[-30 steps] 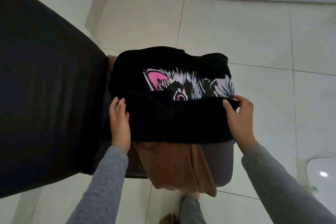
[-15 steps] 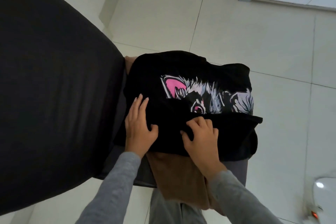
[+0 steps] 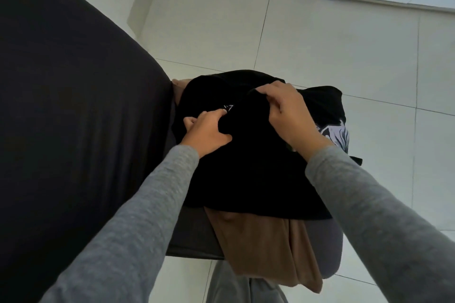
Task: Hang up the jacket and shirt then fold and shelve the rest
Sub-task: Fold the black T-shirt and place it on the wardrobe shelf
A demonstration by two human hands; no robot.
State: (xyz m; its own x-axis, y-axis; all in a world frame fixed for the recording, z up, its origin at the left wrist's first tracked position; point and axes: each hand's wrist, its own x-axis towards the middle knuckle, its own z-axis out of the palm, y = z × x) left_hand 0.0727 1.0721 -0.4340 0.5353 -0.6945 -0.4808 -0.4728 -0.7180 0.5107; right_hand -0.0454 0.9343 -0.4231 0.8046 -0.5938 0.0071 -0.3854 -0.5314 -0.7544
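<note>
Pale glossy floor tiles surround a grey cushioned seat, where a black T-shirt lies on top of a brown garment that hangs over the near edge. The right hand pinches a raised fold of the shirt between thumb and curled fingers, and the left hand curls its fingers into the cloth just beside it. Only a corner of the shirt's white print shows past the right wrist, and the large dark shape at left is cut off and hard to identify.
</note>
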